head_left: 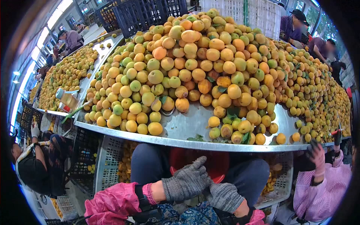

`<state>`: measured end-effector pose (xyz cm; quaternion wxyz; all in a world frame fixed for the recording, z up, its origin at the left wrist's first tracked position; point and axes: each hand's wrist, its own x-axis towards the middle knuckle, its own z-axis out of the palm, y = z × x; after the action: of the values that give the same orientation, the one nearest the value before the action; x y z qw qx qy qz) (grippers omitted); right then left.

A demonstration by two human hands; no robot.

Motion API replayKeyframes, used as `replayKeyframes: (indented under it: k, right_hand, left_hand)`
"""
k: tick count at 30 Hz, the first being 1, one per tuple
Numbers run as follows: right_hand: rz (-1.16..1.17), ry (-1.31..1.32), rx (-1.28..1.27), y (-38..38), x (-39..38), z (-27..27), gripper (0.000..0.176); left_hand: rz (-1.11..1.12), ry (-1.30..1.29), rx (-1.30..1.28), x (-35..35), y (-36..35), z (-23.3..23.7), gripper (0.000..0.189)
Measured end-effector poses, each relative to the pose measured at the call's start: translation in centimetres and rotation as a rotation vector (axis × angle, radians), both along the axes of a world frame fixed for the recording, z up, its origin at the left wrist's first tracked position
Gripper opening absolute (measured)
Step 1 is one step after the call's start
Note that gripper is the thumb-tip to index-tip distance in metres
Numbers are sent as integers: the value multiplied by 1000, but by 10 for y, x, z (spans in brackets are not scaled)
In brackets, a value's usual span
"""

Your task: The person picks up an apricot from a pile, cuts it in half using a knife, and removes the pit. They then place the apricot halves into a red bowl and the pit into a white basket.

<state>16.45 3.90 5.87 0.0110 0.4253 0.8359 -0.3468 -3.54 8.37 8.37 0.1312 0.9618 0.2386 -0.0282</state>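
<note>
My left hand (187, 182), in a grey knitted glove, is over my lap with its fingers stretched towards the upper right. My right hand (225, 197), gloved the same way, meets it from the right; its fingertips are hidden behind the left hand. No fruit shows in either hand. Just beyond them, between my knees, is a red bucket (221, 165). A large heap of yellow, green and orange apricot-like fruits (191, 63) covers much of the metal table (180, 125) in front, some with brown blemishes.
White crates of fruit (108, 161) stand under the table on both sides. Black crates (150, 15) rise behind the heap. A bottle (67, 98) lies tilted at left. Co-workers sit nearby, one with a gloved hand (317, 157) at the right edge, another person (41, 161) at left.
</note>
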Motion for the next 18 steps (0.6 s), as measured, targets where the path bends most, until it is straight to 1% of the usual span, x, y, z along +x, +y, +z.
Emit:
replayKeyframes:
  k: [1, 2, 3, 4, 5, 6, 7, 8, 9, 10, 11, 12, 13, 14, 15, 16, 17, 18]
  right_hand:
    - [-4, -2, -6, -3, -1, 1, 36]
    - [-102, -1, 65, -4, -4, 5, 36]
    - [-197, 0, 141, -3, -6, 7, 36]
    - [-314, 71, 167, -4, -7, 8, 40]
    - [-316, 69, 171, -9, -7, 4, 40]
    - [-407, 122, 222, -14, -8, -2, 43]
    - [-496, 175, 271, -18, -8, -6, 46]
    - [-522, 255, 207, -19, -9, 1, 51]
    - [-519, 252, 209, -20, -10, 0, 51]
    - [-504, 350, 268, -21, -12, -2, 56]
    - [-485, 450, 326, -21, -15, -4, 61]
    - [-455, 553, 309, -19, -19, -5, 65]
    - [-448, 551, 307, -21, -20, -8, 65]
    - [-452, 495, 279, -23, -20, -10, 66]
    - [-458, 439, 255, -24, -19, -12, 68]
    - [-456, 434, 254, -24, -16, -12, 68]
    - [-420, 337, 196, -23, -15, -8, 64]
    - [-384, 240, 134, -23, -14, -5, 61]
  left_hand:
    - [16, -17, 70, 1, 1, 4, 38]
    - [33, -35, 147, 2, 3, 9, 40]
    - [33, -39, 153, 2, 3, 14, 40]
    - [188, -194, 223, 1, 2, 20, 45]
    - [340, -350, 292, -1, 0, 28, 51]
    - [510, -425, 213, -6, -5, 42, 62]
    - [509, -428, 214, -9, -10, 38, 62]
    - [694, -557, 42, -11, -20, 27, 62]
    - [878, -683, -137, -12, -28, 16, 61]
    - [876, -926, -608, -11, -32, 3, 55]
    - [882, -933, -603, -3, -38, 4, 55]
    - [953, -1086, -864, 7, -44, 8, 55]
    - [1012, -1233, -1137, 14, -48, 10, 54]
    - [1038, -1179, -1168, 14, -47, 7, 59]
    - [1036, -1185, -1167, 11, -45, 6, 59]
    - [964, -962, -793, 6, -44, 5, 60]
    - [870, -729, -433, 3, -44, 4, 61]
    - [872, -729, -442, 3, -44, 1, 61]
